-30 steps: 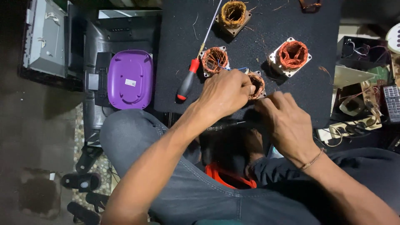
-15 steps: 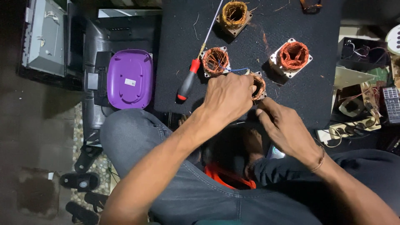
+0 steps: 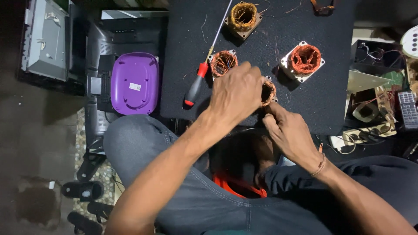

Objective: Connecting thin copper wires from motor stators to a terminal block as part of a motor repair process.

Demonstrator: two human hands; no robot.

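Left hand (image 3: 237, 93) grips a copper coil (image 3: 268, 92) from above; right hand (image 3: 289, 132) pinches its lower edge. Red-handled screwdriver (image 3: 196, 87) lies just left on the black table (image 3: 331, 109).

Since a second ago the right hand (image 3: 291, 132) has slid down from beside the small copper-wound stator coil (image 3: 268, 92) to just beneath it, while the left hand (image 3: 237, 93) covers more of the coil's top.

bench (image 3: 313, 109): covered in black, matt, rough cloth
stator coil (image 3: 268, 92): glossy copper wire
screwdriver (image 3: 194, 89): glossy red and black plastic handle, smooth metal shaft
purple lid (image 3: 134, 82): smooth plastic, faintly glossy
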